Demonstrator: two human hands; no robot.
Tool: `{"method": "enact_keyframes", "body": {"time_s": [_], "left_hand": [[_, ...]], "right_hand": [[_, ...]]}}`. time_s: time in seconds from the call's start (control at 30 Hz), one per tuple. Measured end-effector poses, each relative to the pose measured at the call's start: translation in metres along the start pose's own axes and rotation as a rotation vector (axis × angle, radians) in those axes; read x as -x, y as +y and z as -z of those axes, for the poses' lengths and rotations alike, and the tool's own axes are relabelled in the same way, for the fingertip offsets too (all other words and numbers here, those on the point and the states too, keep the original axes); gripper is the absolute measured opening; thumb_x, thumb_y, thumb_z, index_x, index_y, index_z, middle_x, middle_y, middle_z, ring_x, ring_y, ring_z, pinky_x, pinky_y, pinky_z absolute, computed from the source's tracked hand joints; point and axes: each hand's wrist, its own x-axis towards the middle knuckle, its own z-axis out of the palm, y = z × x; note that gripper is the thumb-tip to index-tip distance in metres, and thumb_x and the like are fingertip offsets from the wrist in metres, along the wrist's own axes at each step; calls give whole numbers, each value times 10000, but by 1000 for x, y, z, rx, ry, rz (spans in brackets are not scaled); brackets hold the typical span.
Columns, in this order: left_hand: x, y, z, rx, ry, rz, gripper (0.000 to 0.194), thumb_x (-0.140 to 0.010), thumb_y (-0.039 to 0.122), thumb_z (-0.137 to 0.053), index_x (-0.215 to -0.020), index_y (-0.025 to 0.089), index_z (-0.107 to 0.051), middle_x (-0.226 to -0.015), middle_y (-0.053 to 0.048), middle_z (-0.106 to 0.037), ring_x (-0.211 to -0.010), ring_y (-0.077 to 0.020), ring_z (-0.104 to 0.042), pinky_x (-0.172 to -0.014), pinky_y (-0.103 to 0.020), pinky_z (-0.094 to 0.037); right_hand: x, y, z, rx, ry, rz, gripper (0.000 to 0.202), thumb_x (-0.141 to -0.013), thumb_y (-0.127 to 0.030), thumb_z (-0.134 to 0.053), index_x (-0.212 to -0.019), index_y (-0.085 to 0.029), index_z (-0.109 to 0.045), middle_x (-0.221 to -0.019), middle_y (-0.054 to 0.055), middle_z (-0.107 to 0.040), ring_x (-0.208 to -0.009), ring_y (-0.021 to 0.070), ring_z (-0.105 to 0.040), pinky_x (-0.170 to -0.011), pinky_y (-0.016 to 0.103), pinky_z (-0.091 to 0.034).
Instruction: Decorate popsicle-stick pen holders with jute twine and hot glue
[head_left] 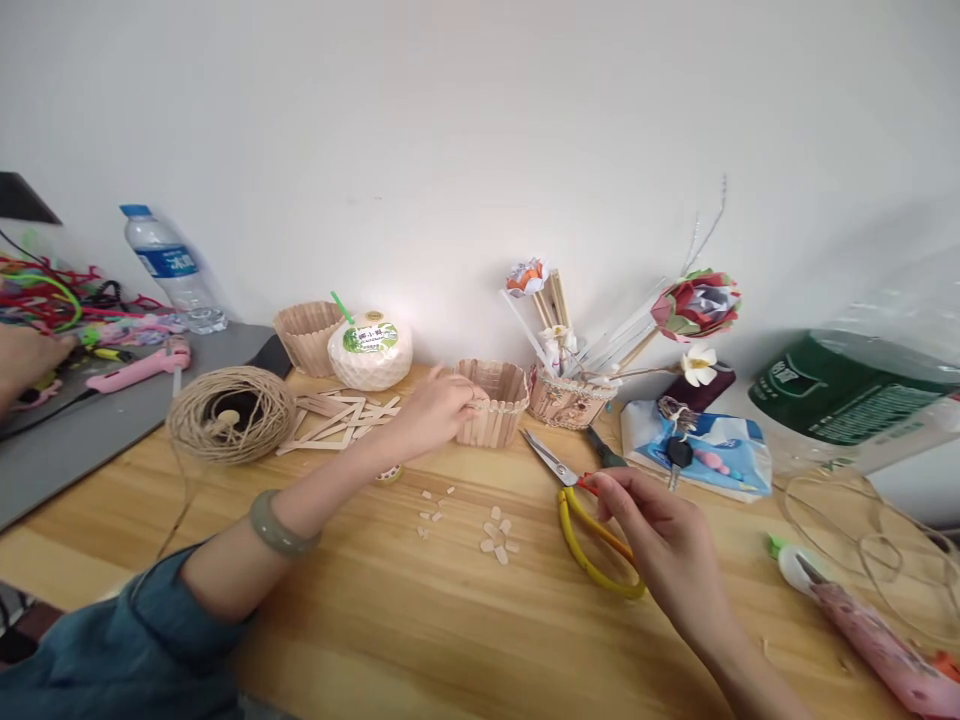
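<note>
My left hand (439,405) reaches across to a small basket of upright craft sticks (489,425), its fingers closed at the rim on the left side. A braided trim runs along that rim. My right hand (664,525) is pinched, with a small red bit at the fingertips that I cannot identify. Right beside and partly behind it lie scissors (566,510) with yellow handles and blades pointing to the basket. Rounded stick ends (497,538) form a flower shape on the table, and smaller chips (433,505) lie left of them.
A twine ball (229,415), loose craft sticks (341,418), another stick basket (307,335) and a white coconut (371,352) are at left. Behind them stands a water bottle (172,265); a pink glue gun (139,368) is nearby. Decorated flowers (697,305) stand right; another person's hand (30,360) shows far left.
</note>
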Motion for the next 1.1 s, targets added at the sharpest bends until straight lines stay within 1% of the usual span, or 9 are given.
{"method": "enact_keyframes", "body": {"time_s": [0.17, 0.27, 0.37, 0.53, 0.67, 0.77, 0.87, 1.0, 1.1], "left_hand": [[1, 14, -2, 172, -41, 6, 177, -794, 235, -615, -945, 204, -702, -971, -30, -728, -901, -207, -630, -1089, -437, -223], [1, 18, -2, 276, -38, 47, 235, -787, 292, -612, -979, 196, -709, -970, -46, -723, -927, -229, -617, -978, -380, -375], [0, 16, 0, 385, -24, 85, 296, -783, 320, -603, -1024, 173, -696, -1037, -64, -706, -946, -240, -619, -873, -333, -447], [-7, 8, 4, 568, -26, 123, 348, -758, 308, -626, -1053, 132, -679, -1030, -81, -714, -920, -237, -643, -833, -337, -484], [-11, 7, 3, 675, -10, 171, 392, -715, 293, -674, -1064, 115, -665, -1070, -106, -701, -942, -242, -643, -843, -366, -485], [-13, 10, 4, 733, -14, 202, 393, -683, 278, -706, -1041, 117, -675, -1059, -106, -705, -944, -244, -645, -853, -375, -484], [-14, 15, 6, 787, -24, 226, 392, -660, 267, -724, -1023, 124, -684, -1044, -98, -711, -954, -244, -643, -862, -370, -481], [-14, 24, 9, 853, -24, 257, 394, -648, 273, -734, -1008, 120, -690, -1028, -98, -716, -937, -244, -645, -844, -358, -478], [-12, 28, 11, 899, -6, 286, 397, -657, 293, -727, -1010, 115, -685, -1014, -102, -719, -923, -240, -646, -819, -347, -476]], "right_hand": [[-2, 4, 0, 31, 5, 1, 356, -909, -447, -404, -758, -187, -594, -679, 16, -625, -637, 148, -590, -590, 239, -463], [-6, 13, -3, 88, -26, -1, 306, -915, -418, -394, -887, -183, -588, -834, 50, -659, -716, 163, -624, -639, 262, -498], [-7, 23, -8, 205, -87, 15, 215, -874, -324, -453, -975, -181, -577, -951, 82, -648, -840, 210, -626, -740, 341, -508], [-3, 26, -12, 407, -228, 106, 218, -769, -172, -517, -957, -184, -627, -1061, 110, -609, -1030, 299, -522, -876, 464, -450], [-1, 20, -8, 486, -287, 134, 293, -794, -174, -494, -1062, -192, -612, -1133, 110, -591, -1082, 290, -496, -885, 458, -469], [0, 20, -7, 512, -317, 145, 378, -760, -232, -574, -1137, -218, -584, -1193, 96, -575, -1124, 282, -487, -888, 442, -489], [0, 23, -11, 533, -298, 139, 430, -742, -264, -620, -1164, -198, -569, -1223, 117, -564, -1156, 315, -473, -888, 473, -488], [-2, 29, -17, 535, -215, 135, 363, -797, -264, -578, -1143, -154, -567, -1223, 177, -556, -1154, 368, -476, -901, 547, -451], [-5, 32, -17, 470, -164, 155, 482, -824, -314, -578, -1255, -146, -447, -1283, 183, -502, -1199, 337, -457, -979, 519, -403]]}}
